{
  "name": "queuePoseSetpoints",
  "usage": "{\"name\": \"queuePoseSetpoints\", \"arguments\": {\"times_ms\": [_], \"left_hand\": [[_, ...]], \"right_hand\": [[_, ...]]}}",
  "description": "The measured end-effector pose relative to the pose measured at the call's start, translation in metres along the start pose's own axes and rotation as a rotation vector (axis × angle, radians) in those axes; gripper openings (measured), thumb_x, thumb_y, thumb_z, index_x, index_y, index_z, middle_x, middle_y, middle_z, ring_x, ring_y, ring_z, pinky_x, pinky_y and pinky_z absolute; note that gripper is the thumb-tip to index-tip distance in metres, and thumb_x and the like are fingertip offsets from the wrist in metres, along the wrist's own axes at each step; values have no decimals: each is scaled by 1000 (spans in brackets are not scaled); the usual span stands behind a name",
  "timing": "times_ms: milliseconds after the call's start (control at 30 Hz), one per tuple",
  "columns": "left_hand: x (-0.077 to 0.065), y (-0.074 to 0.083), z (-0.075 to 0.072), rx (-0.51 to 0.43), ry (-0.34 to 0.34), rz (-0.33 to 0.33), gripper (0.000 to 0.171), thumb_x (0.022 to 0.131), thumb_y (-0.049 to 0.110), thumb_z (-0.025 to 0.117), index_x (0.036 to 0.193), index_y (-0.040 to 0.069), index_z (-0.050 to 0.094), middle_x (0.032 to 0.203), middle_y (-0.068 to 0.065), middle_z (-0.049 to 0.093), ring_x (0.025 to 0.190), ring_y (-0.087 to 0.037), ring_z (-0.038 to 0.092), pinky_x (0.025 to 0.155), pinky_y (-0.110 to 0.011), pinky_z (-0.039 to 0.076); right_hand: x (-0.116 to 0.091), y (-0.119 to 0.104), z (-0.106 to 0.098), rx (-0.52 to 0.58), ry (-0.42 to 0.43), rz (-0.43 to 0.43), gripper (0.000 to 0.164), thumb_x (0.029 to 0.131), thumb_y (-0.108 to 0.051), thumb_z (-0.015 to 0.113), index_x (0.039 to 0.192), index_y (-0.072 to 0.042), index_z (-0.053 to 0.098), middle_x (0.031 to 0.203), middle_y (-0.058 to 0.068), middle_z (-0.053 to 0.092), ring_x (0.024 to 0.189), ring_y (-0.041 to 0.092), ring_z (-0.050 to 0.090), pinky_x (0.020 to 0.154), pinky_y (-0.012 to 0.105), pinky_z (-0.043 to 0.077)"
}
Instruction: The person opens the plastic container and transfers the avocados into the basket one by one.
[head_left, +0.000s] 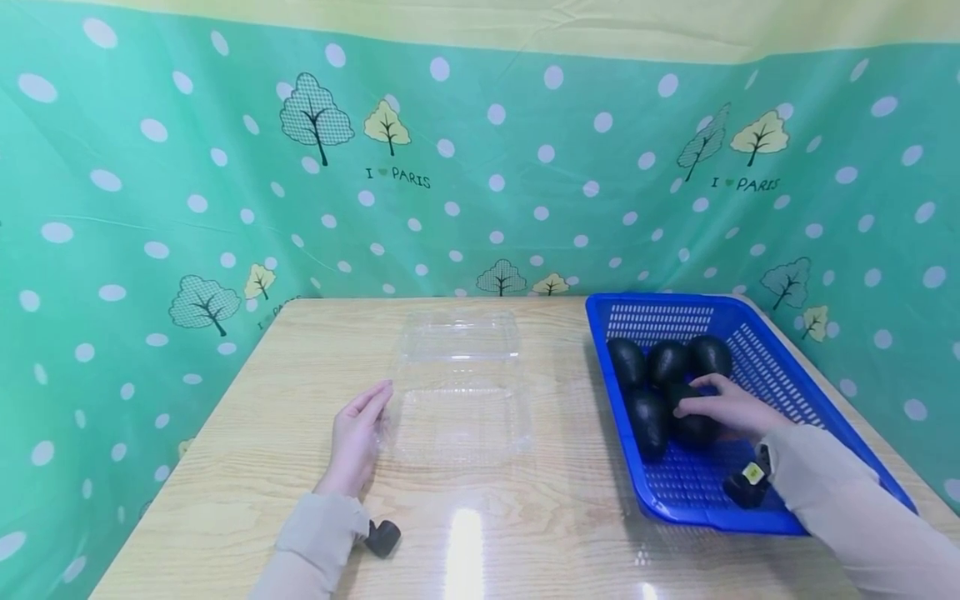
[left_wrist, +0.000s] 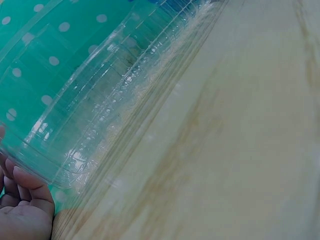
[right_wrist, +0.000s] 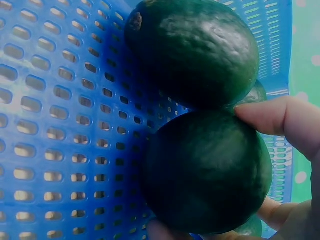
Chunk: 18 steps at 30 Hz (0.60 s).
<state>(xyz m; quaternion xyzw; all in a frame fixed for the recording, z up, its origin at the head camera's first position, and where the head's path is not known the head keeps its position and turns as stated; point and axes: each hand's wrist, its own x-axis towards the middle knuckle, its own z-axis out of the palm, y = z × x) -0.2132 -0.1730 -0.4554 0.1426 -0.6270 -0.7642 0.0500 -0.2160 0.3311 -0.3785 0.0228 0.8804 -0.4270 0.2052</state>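
Observation:
A clear plastic clamshell box lies opened out on the table, its lid half toward the back. At its left side, my left hand pinches the rim with the fingertips. The left wrist view shows those fingers at the corner of the clear wall. Over on the right, my right hand reaches into a blue basket and grips a dark green avocado, thumb on one side and fingers round the other. Another avocado lies against it.
The blue plastic basket with slotted walls stands at the table's right side. Several more avocados sit together in its left and back part. A green dotted curtain hangs behind the wooden table.

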Motion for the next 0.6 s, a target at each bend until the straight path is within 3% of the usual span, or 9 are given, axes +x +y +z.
{"name": "queuePoseSetpoints", "arguments": {"times_ms": [133, 367, 533, 600], "left_hand": [[0, 0, -1, 2, -1, -1, 46, 95, 31, 67, 135, 10, 58, 123, 10, 62, 92, -3, 53, 81, -13, 49], [-2, 1, -3, 12, 12, -18, 54, 96, 37, 64, 137, 4, 53, 98, 13, 57, 88, -3, 51, 83, -14, 49], [-2, 3, -6, -12, 22, -25, 50, 97, 37, 63, 135, 5, 56, 96, 8, 54, 80, -1, 50, 72, -12, 48], [-1, 4, -9, -54, 28, -44, 39, 96, 36, 65, 122, 8, 64, 95, 8, 52, 77, -1, 49, 69, -11, 46]], "right_hand": [[1, 0, 0, -6, -1, 2, 80, 96, -32, 59, 145, 13, 15, 143, 42, 25, 129, 56, 39, 94, 55, 52], [1, -1, -1, -45, 15, -1, 85, 96, -37, 58, 147, 14, 15, 145, 43, 27, 130, 55, 39, 94, 57, 51], [2, -3, -2, -77, 51, -15, 83, 95, -39, 57, 146, 14, 20, 142, 40, 37, 128, 53, 42, 93, 57, 49], [3, -4, -3, -86, 70, -24, 81, 96, -39, 57, 145, 15, 22, 137, 38, 44, 125, 51, 45, 94, 57, 47]]}}
